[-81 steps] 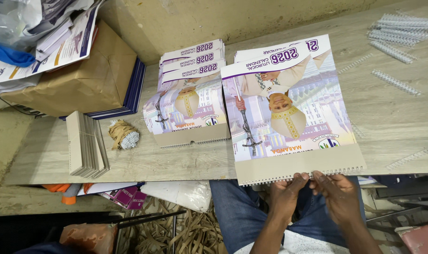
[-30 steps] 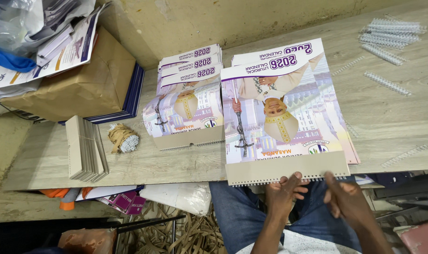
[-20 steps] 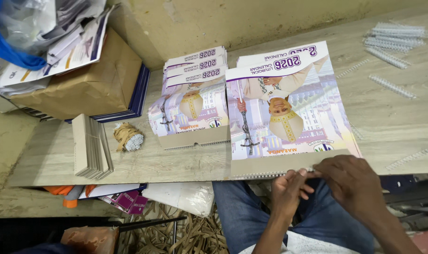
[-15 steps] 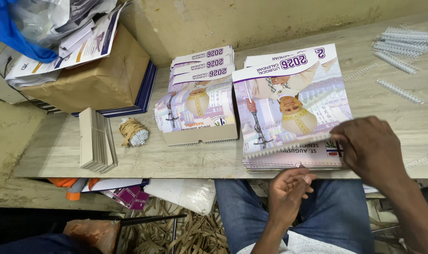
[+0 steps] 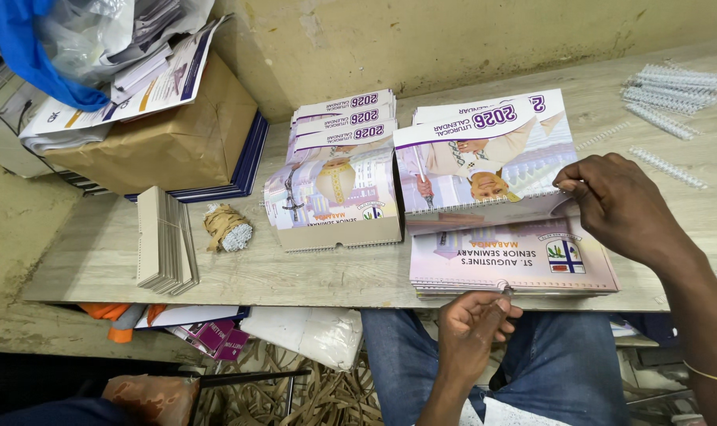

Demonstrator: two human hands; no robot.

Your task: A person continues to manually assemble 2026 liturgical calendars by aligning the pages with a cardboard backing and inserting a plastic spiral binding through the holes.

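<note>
A right hand point(image 5: 622, 207) is pinching the wire-bound edge of a glossy wall calendar point(image 5: 484, 162), which is lying atop a stack on the pale wooden table point(image 5: 98, 252). The left hand point(image 5: 473, 335) is curling at the stack's near edge, its grip hard to make out. White binding coils point(image 5: 670, 87) are lying partly cut off at far right.

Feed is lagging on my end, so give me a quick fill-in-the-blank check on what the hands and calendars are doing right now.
1. The right hand lifts the top calendar by its ____ edge.
2. The left hand touches the near edge of the ____ calendar stack.
3. Loose white spiral coils lie at the table's far ____ corner.

Missing words: spiral-bound; right-hand; right
</note>
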